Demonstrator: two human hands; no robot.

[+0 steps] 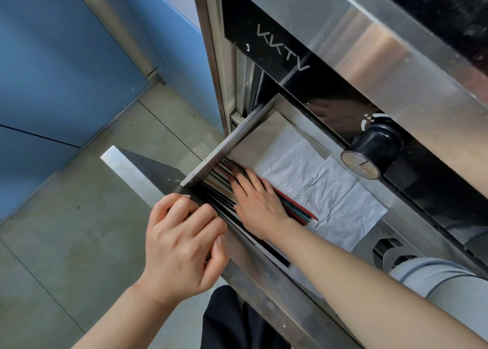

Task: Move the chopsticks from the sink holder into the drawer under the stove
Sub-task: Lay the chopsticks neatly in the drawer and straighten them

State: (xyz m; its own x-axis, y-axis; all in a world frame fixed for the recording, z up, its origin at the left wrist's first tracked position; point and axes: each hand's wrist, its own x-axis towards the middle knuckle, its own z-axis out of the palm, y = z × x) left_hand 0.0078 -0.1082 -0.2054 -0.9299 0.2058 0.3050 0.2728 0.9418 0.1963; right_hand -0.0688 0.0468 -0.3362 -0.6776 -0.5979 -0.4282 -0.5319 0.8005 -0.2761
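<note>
Pressing flat on the chopsticks [295,208] with the right hand [257,206] was the step in hand, judged from the head view: settling the bundle in the open drawer [211,161] under the stove [343,66].

Head view, procedure:
- Kept the palm low and the fingers [244,181] spread and extended, not curled around anything; held nothing pinched, only pressed down.
- Aligned the sticks parallel to the front wall of the drawer, so none would cross or ride up.
- Steadied the drawer front with the left hand [182,243], fingers curled loosely over the metal edge, gripping the edge rather than any chopstick.
- Should be released by lifting straight up, to avoid dragging sticks out of line; should be checked for ends clear of the rim before closing.

Head view, position:
- Lay inside the drawer, along its near side, partly on the white liner [330,190].
- Ran under the right palm and fingers, in contact with them; red and green ends protruded past the wrist toward the right, darker lengths showed beyond the fingertips toward the drawer's left wall.
- Stayed apart from the left hand, separated by the drawer front.
- Sat below and clear of the knob [369,150].
</note>
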